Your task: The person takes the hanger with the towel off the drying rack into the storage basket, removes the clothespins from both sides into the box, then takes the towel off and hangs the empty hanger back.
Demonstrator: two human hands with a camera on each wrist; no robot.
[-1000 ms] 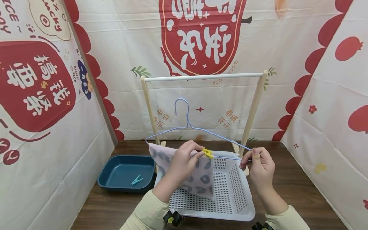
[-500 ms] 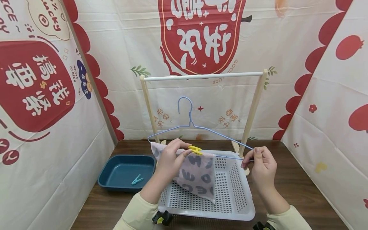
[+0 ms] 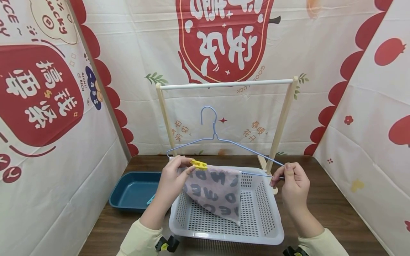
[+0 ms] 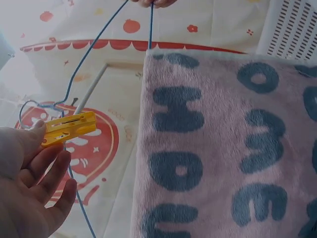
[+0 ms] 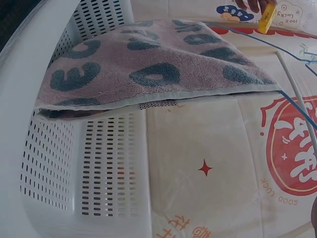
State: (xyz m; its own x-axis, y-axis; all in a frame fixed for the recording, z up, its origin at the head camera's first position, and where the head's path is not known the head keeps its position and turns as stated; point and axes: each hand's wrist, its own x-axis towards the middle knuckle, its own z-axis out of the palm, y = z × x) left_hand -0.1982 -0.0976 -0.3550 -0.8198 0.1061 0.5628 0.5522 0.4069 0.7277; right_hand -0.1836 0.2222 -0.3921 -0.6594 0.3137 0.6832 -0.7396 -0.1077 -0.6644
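One towel (image 3: 217, 192) hangs; at its nine o'clock the left hand (image 3: 171, 178) pinches a clip (image 3: 199, 164); at three, the right hand (image 3: 293, 182) grips a hanger (image 3: 214, 135).

Up at twelve o'clock I can see a big red emblem (image 3: 221, 39) with white lettering, printed on the pale cloth (image 3: 137, 117) that walls in three sides of the brown wood-grain table (image 3: 330, 209). Below it stands a rack (image 3: 224, 85), white bar across, its pale wooden posts rising at eleven and one. Another red panel (image 3: 35, 96) with white characters fills nine o'clock, a "Lucky" bubble (image 3: 56, 21) above it at ten. Red pomegranates (image 3: 387, 51) are printed at two and three. Toward eight sits a dark teal tray (image 3: 131, 190); at five to six, a white perforated basket (image 3: 227, 238).
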